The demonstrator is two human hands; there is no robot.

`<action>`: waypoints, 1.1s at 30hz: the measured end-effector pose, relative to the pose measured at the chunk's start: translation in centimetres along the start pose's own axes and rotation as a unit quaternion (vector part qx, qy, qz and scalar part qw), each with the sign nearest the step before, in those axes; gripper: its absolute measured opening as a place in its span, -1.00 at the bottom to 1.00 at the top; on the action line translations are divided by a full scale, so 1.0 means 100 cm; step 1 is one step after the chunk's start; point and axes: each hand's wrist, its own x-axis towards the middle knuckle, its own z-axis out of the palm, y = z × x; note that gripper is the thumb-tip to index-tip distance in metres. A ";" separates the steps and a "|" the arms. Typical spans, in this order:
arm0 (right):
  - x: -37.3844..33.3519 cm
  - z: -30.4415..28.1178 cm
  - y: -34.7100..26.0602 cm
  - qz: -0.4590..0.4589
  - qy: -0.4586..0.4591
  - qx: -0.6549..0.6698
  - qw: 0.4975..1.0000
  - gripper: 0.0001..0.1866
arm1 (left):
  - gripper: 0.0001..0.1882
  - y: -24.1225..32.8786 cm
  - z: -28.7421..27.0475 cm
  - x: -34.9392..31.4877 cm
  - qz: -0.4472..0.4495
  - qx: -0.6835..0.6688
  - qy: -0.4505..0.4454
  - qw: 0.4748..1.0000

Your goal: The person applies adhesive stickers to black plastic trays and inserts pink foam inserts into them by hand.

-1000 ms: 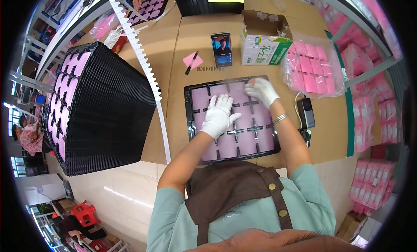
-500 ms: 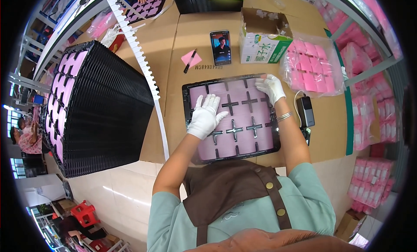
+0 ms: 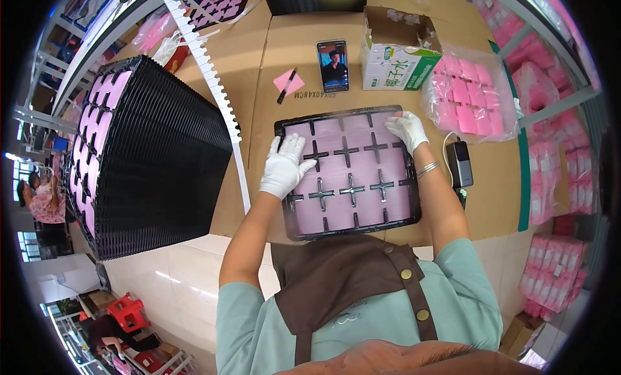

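Observation:
A black plastic tray (image 3: 414, 210) lies flat on the cardboard-covered table in front of me. Pale pink pieces (image 3: 336, 174) fill it, set between black cross-shaped dividers. My left hand (image 3: 284, 168), in a white glove, rests over the tray's left side, its fingers stretched out and the thumb apart. At the far right corner, my right hand (image 3: 409, 132), gloved too, has its fingers bent around the rim. Some of those fingertips are hidden.
To the left stands a tall stack of black trays (image 3: 162, 155) beside a white notched strip (image 3: 210, 71). Beyond my tray are a pen (image 3: 287, 86), a phone (image 3: 333, 66) and an open carton (image 3: 401, 68). Bagged pink pieces (image 3: 469, 94) and a power bank (image 3: 460, 163) lie right.
My left hand has slid left from over the pink pieces to the tray's left edge. The right hand stays at the far right corner. The view has shifted slightly.

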 end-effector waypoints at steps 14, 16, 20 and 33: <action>-0.014 0.008 0.000 -0.032 0.043 -0.062 0.997 -0.80 | -0.43 0.004 -0.031 -0.004 -0.050 -0.002 -0.066 0.997; -0.029 0.007 -0.004 -0.057 0.007 -0.170 0.984 -0.78 | -0.48 0.010 -0.037 -0.009 -0.042 -0.006 -0.039 0.998; -0.072 0.037 0.004 -0.259 -0.107 -0.483 0.830 -0.64 | -0.50 0.045 -0.035 -0.007 0.041 -0.148 -0.003 0.988; -0.101 0.071 0.005 -0.216 -0.112 -0.737 0.631 -0.49 | -0.45 0.055 -0.016 0.021 -0.016 -0.056 -0.050 0.997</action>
